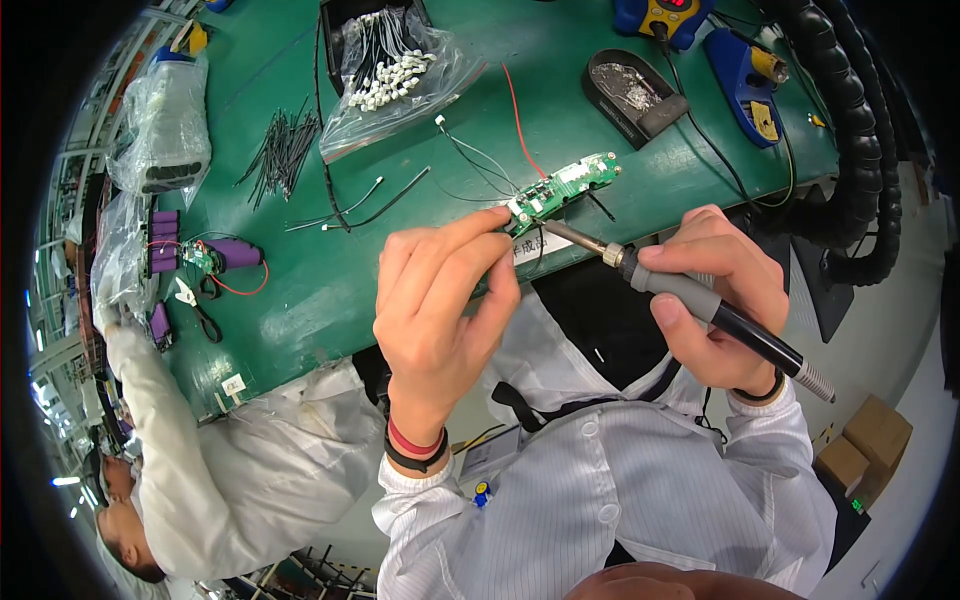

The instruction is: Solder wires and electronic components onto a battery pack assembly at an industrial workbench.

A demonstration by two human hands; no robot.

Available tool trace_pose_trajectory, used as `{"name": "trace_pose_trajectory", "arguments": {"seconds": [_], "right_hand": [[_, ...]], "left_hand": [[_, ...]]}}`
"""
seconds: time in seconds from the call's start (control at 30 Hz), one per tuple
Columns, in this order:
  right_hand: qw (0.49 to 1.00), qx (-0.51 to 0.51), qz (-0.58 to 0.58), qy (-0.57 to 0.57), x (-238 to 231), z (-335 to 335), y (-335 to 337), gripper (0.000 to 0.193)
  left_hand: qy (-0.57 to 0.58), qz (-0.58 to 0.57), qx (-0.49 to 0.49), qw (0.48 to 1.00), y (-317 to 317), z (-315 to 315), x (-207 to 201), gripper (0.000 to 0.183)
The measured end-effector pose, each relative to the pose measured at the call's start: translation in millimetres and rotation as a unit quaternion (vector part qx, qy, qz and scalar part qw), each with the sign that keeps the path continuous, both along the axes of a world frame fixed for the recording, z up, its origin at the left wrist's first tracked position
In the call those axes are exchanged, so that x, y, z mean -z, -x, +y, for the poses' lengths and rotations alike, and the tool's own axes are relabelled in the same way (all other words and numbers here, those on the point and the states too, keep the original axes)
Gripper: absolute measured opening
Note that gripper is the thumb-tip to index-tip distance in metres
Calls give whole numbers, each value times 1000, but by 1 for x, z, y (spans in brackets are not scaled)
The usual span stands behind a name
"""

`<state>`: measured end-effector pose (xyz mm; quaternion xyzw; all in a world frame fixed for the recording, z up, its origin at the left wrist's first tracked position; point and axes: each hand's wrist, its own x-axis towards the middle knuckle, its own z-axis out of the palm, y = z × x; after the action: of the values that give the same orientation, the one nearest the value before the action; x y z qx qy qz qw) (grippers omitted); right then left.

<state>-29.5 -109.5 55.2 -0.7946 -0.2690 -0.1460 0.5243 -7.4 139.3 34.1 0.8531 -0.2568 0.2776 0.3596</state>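
Note:
A narrow green circuit board (568, 186) lies near the front edge of the table, with a red wire and several thin black and grey wires running from it. My left hand (435, 290) is closed at the board's left end, its index fingertip pressing there; whether a wire is also pinched is hidden. In my right hand (725, 285) is a soldering iron (757, 343) with a grey and black handle. Its metal tip points left and reaches the board's near edge, close to my left fingertips. A white label strip (565, 235) lies partly under the iron's tip.
Loose black wires (283, 152) and a bag of white-connector wires (395, 85) lie beyond my left hand. A solder-scrap tray (632, 95), blue iron stand (745, 85) and black hose (855, 130) stand right. Left are scissors (200, 312), purple battery cells (228, 253) and a co-worker's sleeve (150, 400).

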Motion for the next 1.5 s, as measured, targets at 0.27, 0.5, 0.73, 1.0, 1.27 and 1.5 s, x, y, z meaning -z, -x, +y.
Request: {"name": "trace_pose_trajectory", "arguments": {"seconds": [0.27, 0.5, 0.73, 1.0, 1.27, 1.5], "right_hand": [[1000, 1, -10, 12, -2, 1, 1, 32], [1000, 3, -14, 16, -2, 1, 1, 31], [1000, -8, -10, 18, -3, -1, 1, 32], [1000, -7, 3, 15, -5, -1, 1, 33], [1000, -3, -3, 11, -3, 1, 2, 34], [1000, 1, 2, 17, -4, 1, 2, 34]], "left_hand": [[-5, 0, 5, 1000, -1, -1, -2, 27], [-12, 1, 6, 1000, -1, -2, -3, 28], [-14, 3, 4, 1000, -2, -4, -3, 29], [-17, 1, 5, 1000, -2, -3, -4, 28], [-20, 14, 11, 1000, -3, -2, -5, 28], [-5, 23, 8, 1000, -3, -2, -6, 28]]}}
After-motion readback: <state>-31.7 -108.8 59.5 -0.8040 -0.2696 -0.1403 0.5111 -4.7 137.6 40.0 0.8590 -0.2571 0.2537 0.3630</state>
